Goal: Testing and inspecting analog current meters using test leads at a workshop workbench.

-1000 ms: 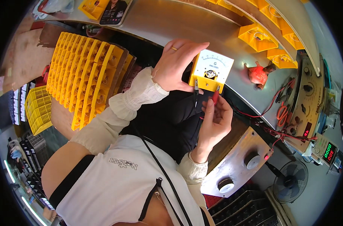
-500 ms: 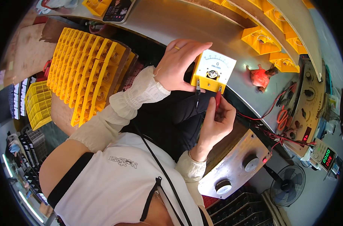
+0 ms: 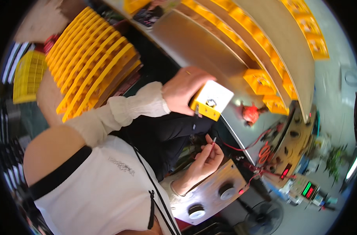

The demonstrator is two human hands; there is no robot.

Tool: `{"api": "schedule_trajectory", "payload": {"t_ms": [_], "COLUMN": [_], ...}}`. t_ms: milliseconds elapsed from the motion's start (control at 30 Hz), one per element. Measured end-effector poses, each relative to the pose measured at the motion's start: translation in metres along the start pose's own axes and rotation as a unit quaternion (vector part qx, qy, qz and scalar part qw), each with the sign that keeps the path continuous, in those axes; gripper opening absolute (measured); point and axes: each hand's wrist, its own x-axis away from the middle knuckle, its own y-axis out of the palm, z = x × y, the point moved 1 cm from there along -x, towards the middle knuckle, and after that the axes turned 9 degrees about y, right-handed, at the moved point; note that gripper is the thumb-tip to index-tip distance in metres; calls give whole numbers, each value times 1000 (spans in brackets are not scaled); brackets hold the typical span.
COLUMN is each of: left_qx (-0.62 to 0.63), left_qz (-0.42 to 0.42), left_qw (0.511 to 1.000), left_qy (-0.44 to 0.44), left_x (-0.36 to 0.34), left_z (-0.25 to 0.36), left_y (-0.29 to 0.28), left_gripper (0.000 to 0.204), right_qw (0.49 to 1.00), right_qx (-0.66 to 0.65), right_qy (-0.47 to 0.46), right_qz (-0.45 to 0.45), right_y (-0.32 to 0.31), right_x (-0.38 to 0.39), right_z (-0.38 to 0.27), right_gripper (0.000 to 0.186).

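Observation:
My left hand (image 3: 180,88) grips a yellow-cased analog meter (image 3: 219,94) with a white face, glare washing out its dial. A dark clip (image 3: 196,112) hangs at the meter's left terminal. Below the meter and apart from it, my right hand (image 3: 204,160) pinches a small red clip (image 3: 213,143) with a pale tip, fingers curled. Motion blurs the picture.
Stacked yellow trays (image 3: 92,62) stand at left. A metal worktop (image 3: 186,39) carries a red object (image 3: 250,113) and orange scissors (image 3: 264,152), with yellow bins (image 3: 258,82) on shelves. A two-knob box (image 3: 211,182), instruments (image 3: 282,156) and a fan (image 3: 264,217) sit at right.
My right hand has moved down and left, taking the red clip off the meter's terminal. The meter in my left hand sits lower, and the whole view has shifted and tilted.

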Motion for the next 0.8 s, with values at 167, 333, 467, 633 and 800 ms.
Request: {"api": "schedule_trajectory", "payload": {"t_ms": [167, 333, 467, 633, 800], "left_qx": [-31, -355, -135, -147, 127], "left_qz": [86, 200, 395, 369, 420], "left_qw": [996, 903, 803, 620, 467], "left_qy": [17, -138, -425, -677, -768], "left_x": [20, 88, 209, 343, 410], "left_z": [31, -9, -25, 16, 9], "left_y": [-21, -155, -313, -367, -329], "left_gripper": [76, 86, 71, 62, 54], "right_qw": [981, 951, 943, 922, 921], "right_qx": [151, 163, 199, 259, 266], "right_qy": [-116, -181, -161, -142, -159], "right_qz": [-49, -192, -214, -249, -235], "right_y": [43, 56, 48, 26, 15], "right_x": [11, 11, -6, -29, -41], "right_z": [-15, -15, 12, 38, 45], "right_gripper": [17, 15, 15, 16, 20]}}
